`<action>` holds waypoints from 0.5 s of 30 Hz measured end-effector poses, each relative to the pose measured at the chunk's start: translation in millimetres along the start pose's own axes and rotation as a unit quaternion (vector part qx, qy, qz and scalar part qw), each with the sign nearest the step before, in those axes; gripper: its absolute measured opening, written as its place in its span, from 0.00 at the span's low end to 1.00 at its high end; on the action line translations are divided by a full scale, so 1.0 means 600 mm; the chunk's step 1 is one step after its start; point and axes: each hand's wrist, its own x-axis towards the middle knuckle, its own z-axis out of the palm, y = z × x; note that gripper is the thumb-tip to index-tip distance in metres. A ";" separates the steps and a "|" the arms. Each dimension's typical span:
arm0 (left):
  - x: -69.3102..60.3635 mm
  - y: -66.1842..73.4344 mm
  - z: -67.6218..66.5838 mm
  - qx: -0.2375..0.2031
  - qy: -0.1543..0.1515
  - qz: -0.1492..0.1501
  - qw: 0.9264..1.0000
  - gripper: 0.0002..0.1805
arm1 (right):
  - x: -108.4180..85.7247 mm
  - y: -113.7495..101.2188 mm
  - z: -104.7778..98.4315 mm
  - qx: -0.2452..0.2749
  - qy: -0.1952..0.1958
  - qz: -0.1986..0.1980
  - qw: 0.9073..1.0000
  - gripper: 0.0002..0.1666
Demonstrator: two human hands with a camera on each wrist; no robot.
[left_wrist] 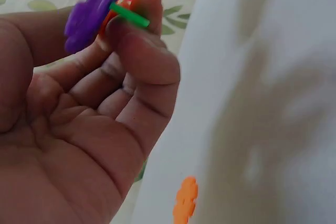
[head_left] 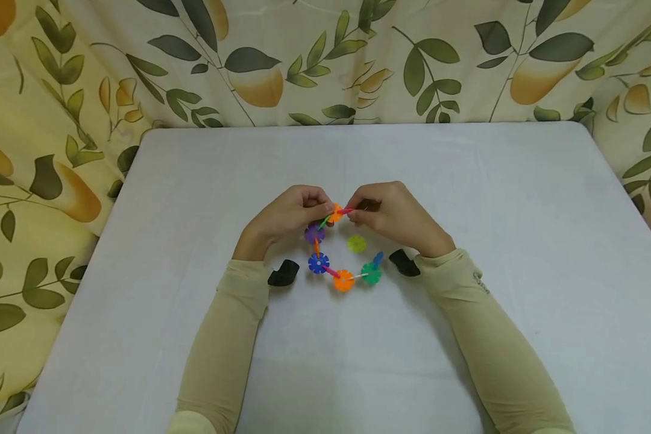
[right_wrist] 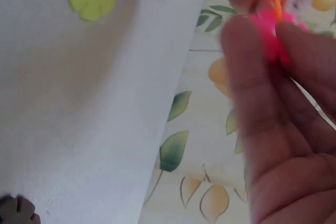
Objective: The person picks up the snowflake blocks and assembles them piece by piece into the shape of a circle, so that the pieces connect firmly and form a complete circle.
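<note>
Both hands meet just beyond the middle of the white tabletop [head_left: 510, 199], well inside its left and right edges, with bare surface between them and the far edge, where a leaf-patterned cloth [head_left: 331, 54] hangs. The left hand [head_left: 293, 214] pinches the far orange disc [head_left: 335, 213] between thumb and fingers, while the right hand [head_left: 393, 208] has its fingertips closed on a pink disc [head_left: 347, 210] that meets the orange one from the right. These belong to a chain of slotted discs [head_left: 318, 263] that bends in an open curve on the near side of the hands: down its left side comes a green disc, then a purple disc [head_left: 314, 234], and a blue disc lower down; at the near side sits another orange disc [head_left: 344, 280], and a darker green disc [head_left: 371, 273] follows to the right. A light blue disc [head_left: 378, 259] marks the right end, leaving a gap between it and the right hand. A loose yellow-green disc [head_left: 357, 243] lies flat within the curve, apart from the chain. Wide stretches of tabletop run out left and right of the pale sleeves [head_left: 228, 337], giving both arms plenty of side room
</note>
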 end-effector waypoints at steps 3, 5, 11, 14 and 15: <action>-0.006 -0.005 -0.013 0.016 -0.005 0.001 1.000 0.08 | 0.000 0.009 -0.006 -0.011 -0.003 0.033 0.999 0.03; -0.012 -0.010 -0.024 0.028 0.002 -0.001 1.000 0.08 | -0.001 0.016 -0.008 -0.021 -0.010 0.051 0.998 0.05; -0.035 -0.016 -0.064 0.016 0.037 -0.023 0.999 0.08 | -0.005 0.036 -0.005 -0.013 -0.088 0.083 0.993 0.07; -0.043 -0.015 -0.079 0.001 0.055 -0.021 0.998 0.08 | -0.006 0.036 -0.003 -0.012 -0.135 0.101 0.986 0.09; -0.045 -0.016 -0.083 -0.002 0.060 -0.021 0.998 0.08 | -0.006 0.036 -0.002 -0.016 -0.149 0.105 0.983 0.09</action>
